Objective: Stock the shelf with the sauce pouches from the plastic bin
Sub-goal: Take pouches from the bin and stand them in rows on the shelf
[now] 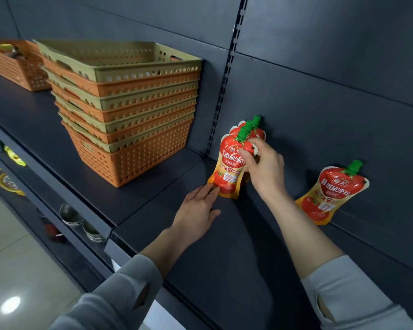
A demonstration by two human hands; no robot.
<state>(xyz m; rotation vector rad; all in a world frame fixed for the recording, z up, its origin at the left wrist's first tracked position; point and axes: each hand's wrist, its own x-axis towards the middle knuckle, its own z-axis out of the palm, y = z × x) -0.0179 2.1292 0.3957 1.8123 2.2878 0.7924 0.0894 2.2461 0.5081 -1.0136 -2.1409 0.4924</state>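
Three sauce pouches stand in a tight row on the dark shelf, close to the slotted upright and leaning back toward the back panel. The front pouch is red and yellow with a green cap. Behind it, toward 1 o'clock, only the tops and caps of the other two pouches show.

The right hand reaches in from 5 o'clock and grips the front pouch near its top. The thumb presses on the printed face and the fingers curl round behind the right edge. The left hand lies flat on the shelf at 7 o'clock of that pouch. Its fingers are straight, and the tips touch the pouch's lower left corner. Both arms wear grey sleeves.

A lone pouch of the same kind leans against the back panel at 3 o'clock of the group, well apart from it.

At 10 o'clock of the group, a stack of perforated plastic bins, orange and beige by turns, sits on the same shelf. Beyond it, at 9 o'clock, another orange bin holds things too blurred to name. Metal bowls sit on a lower shelf.
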